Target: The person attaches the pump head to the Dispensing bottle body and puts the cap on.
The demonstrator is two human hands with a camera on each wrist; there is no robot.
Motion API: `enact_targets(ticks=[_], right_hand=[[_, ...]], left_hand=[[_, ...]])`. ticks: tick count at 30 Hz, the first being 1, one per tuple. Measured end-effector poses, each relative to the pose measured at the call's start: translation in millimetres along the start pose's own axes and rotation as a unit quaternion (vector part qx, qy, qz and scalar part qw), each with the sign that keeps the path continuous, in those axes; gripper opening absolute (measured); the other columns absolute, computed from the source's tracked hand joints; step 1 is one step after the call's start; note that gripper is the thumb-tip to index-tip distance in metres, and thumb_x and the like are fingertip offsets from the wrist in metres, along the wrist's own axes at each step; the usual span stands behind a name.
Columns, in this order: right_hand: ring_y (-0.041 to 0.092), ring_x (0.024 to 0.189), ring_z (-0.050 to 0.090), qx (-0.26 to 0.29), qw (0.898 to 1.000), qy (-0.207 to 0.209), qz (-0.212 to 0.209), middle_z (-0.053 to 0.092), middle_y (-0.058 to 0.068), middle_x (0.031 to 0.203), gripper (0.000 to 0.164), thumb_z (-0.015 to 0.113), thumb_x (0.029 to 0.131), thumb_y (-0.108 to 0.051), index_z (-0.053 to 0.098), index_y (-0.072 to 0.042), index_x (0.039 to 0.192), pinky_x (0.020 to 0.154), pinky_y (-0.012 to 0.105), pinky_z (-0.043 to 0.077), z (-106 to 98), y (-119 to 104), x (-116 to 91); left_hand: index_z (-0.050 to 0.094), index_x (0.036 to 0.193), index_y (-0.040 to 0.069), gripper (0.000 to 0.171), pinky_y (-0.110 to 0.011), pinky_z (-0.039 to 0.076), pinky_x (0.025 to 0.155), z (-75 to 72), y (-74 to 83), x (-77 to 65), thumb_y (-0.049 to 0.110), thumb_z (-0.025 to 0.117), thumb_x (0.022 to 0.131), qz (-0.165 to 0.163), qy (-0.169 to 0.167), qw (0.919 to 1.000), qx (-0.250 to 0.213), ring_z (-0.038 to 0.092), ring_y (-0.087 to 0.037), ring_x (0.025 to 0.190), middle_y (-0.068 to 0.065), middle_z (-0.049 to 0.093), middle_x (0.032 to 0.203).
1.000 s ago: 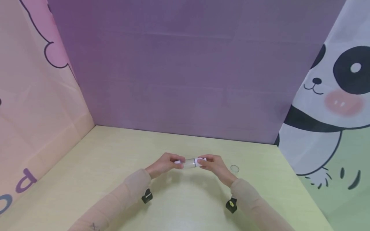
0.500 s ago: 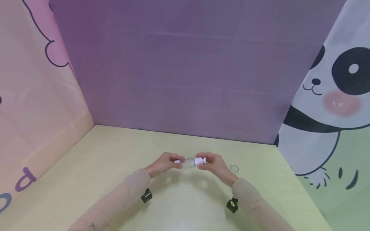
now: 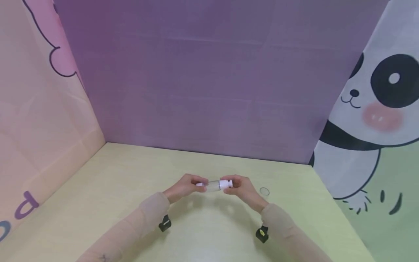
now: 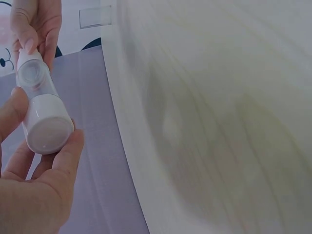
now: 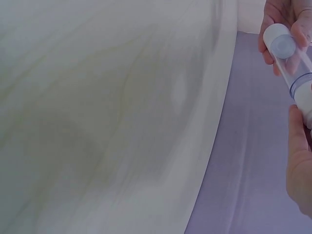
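Above the table, a small clear cylindrical bottle [image 3: 213, 186] with a white base and a white top is held on its side between both hands. My left hand [image 3: 186, 186] grips the white base [image 4: 47, 127] with thumb and fingers. At the other end, my right hand [image 3: 241, 186] holds the white top [image 3: 225, 184], thumb below and fingers behind it. The right wrist view shows the bottle's clear wall [image 5: 291, 61], a pale disc inside near the base, and a dark ring line beside the white top. Part of the top is cut off there.
To the right of my right hand, a clear open-ended-looking cylinder [image 4: 95, 17] rests on the pale table [image 3: 137, 174]; only its round outline shows from the head. A purple backdrop [image 3: 209, 91] stands along the far edge, with printed panels at both sides.
My right thumb has slid down from the front of the white top, so more of the top shows. The left hand keeps its grip. The head view has shifted slightly.
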State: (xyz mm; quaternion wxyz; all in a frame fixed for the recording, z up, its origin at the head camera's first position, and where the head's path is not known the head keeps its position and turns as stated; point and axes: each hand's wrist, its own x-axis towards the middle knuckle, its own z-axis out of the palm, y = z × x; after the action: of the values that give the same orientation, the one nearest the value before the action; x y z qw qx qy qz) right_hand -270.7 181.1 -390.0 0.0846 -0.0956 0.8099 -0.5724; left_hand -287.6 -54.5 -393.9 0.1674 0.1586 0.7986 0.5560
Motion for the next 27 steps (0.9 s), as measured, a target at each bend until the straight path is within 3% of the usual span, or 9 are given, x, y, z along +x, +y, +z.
enact_targets(ticks=[17, 27], right_hand=[[0.017, 0.099, 0.060, 0.000, 1.000, -0.003, 0.011, 0.062, 0.010, 0.116, 0.044, 0.070, 0.078, -0.014, 0.058, -0.006, 0.119, 0.088, 0.034, 0.048, 0.1, 1.0, -1.0], [0.017, 0.098, 0.061, -0.003, 1.000, 0.010, 0.027, 0.064, 0.007, 0.112, 0.045, 0.073, 0.076, -0.024, 0.060, -0.011, 0.117, 0.091, 0.039, 0.045, 1.8, 3.3, 1.6]], left_hand=[[0.060, 0.118, 0.009, 0.038, -0.044, 0.042, 0.090, 0.6, 0.5, -1.8, 0.019, 0.067, 0.082, 0.003, 0.002, 1.0000, 0.006, 0.053, -0.020, 0.104, -0.009, 0.057, 0.124], [0.060, 0.118, 0.009, 0.038, -0.040, 0.042, 0.089, -2.4, -0.5, -1.3, 0.019, 0.066, 0.082, -0.001, 0.003, 1.0000, 0.008, 0.053, -0.019, 0.102, -0.008, 0.057, 0.123]])
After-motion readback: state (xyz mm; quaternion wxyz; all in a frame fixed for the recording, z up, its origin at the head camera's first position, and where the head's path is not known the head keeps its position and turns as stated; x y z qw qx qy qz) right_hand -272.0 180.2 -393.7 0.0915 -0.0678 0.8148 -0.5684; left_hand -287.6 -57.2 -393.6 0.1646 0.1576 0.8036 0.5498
